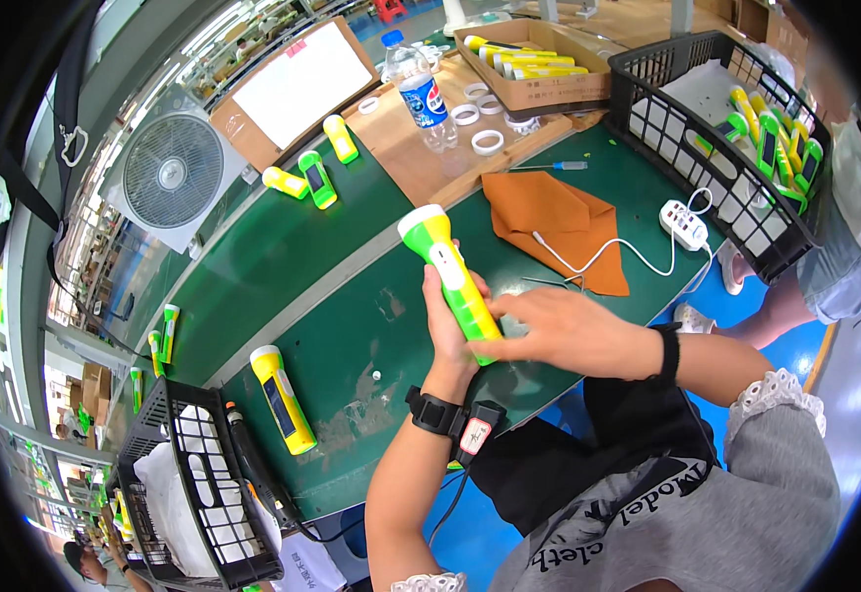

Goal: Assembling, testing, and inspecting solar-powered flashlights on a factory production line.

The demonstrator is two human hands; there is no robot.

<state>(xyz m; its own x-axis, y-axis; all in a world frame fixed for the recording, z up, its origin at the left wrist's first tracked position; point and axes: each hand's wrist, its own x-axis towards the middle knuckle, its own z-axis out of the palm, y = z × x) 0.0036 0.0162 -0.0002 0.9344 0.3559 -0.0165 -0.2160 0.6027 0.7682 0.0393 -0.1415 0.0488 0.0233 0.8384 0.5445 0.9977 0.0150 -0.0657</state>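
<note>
A yellow-green flashlight [457, 281] with a white head rim is tilted over the green bench, its head pointing away from me. My left hand [442, 321] is wrapped around its body from underneath. At the tail end, the fingers of my right hand [559, 331] close around the flashlight, thumb and forefinger touching it. A second yellow flashlight [283, 400] with a dark panel lies on the bench at the left. To the right of the held flashlight is an orange cloth [559, 227] with a white cable across it.
Black crates stand at right [717, 158] and lower left [204, 493], the right one holding flashlights. Beyond the bench are a conveyor belt [243, 257] with flashlights, a bottle [419, 94], white rings [487, 143] and a cardboard box [539, 94]. An electric screwdriver [253, 464] lies left.
</note>
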